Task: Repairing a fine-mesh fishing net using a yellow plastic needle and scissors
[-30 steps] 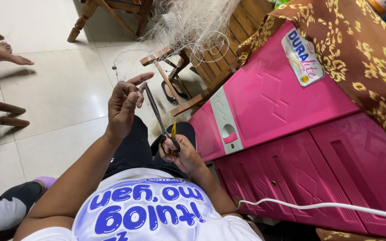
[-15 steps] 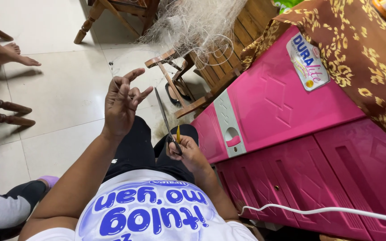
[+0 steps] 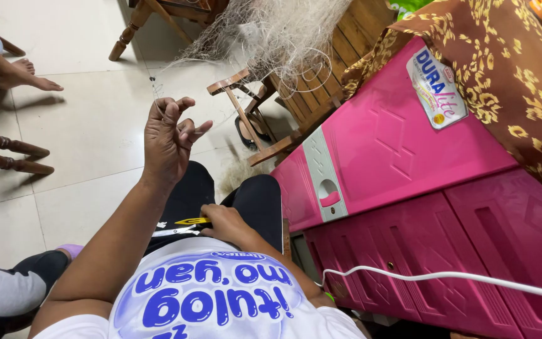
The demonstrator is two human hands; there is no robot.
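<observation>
While the person sits on the tiled floor (image 3: 89, 125) with knees drawn up in black trousers (image 3: 258, 201), the left hand (image 3: 167, 141) is raised well above the lap, far from the body. Its thumb and forefinger meet in a pinch at the top, the other fingers curled loosely and spread to the right; a very fine thread may run up from the pinch toward the net, but it is too thin to tell for sure. The right hand (image 3: 224, 223) rests low on the lap, near the chest, closed around the yellow handle of a pair of scissors (image 3: 180, 227), whose silver blades point left across the thigh. The two hands are well apart, the left far and high, the right near and low.

Far beyond the hands, a pale net (image 3: 277, 31) hangs in a tangled bundle over a wooden chair (image 3: 308, 81), its loose strands trailing down to the floor. A small wooden stool (image 3: 246, 119) lies tipped just beside the chair, with a dark sandal (image 3: 246, 135) under it. To the right stands a pink plastic cabinet (image 3: 396, 169), topped by a brown cloth (image 3: 503, 69) with a yellow flower pattern. A white cable (image 3: 440, 276) crosses the cabinet's near drawers. At the far left, another person's bare foot (image 3: 23, 78) rests on the floor, and dark chair legs (image 3: 7, 154) lie below it.
</observation>
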